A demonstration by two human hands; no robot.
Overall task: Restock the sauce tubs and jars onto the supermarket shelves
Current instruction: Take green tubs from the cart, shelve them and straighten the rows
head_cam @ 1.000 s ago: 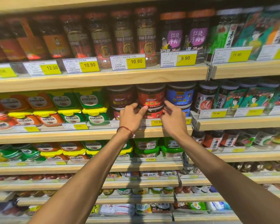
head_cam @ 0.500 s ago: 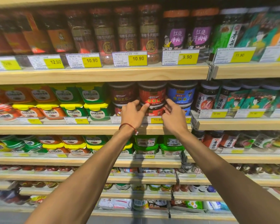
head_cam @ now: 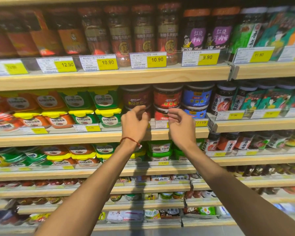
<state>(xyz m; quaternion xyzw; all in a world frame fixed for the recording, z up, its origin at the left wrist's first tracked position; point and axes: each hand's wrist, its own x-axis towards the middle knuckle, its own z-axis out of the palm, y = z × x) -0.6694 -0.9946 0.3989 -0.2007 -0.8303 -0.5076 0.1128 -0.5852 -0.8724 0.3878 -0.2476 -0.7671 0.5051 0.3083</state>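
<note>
Two red-labelled sauce tubs are stacked on the second wooden shelf (head_cam: 99,138): the upper red tub (head_cam: 167,97) and the lower red tub (head_cam: 160,114) under it. My left hand (head_cam: 134,123), with a red string on the wrist, hovers just left of the lower tub, fingers curled and apart, holding nothing. My right hand (head_cam: 181,124) hovers just right of it, fingers loosely curled, also holding nothing. Both hands are off the tubs. A dark red tub (head_cam: 136,96) stands to the left and blue tubs (head_cam: 197,96) to the right.
Green and orange flat tubs with yellow lids (head_cam: 85,106) fill the shelf's left side. Tall jars (head_cam: 143,31) line the shelf above, behind price tags (head_cam: 148,59). Dark jars and green packets (head_cam: 255,99) stand at right. Lower shelves hold more tubs and packets.
Both hands have let go of the lower red tub and drawn back slightly from it, fingers curling. The view has shifted a little.
</note>
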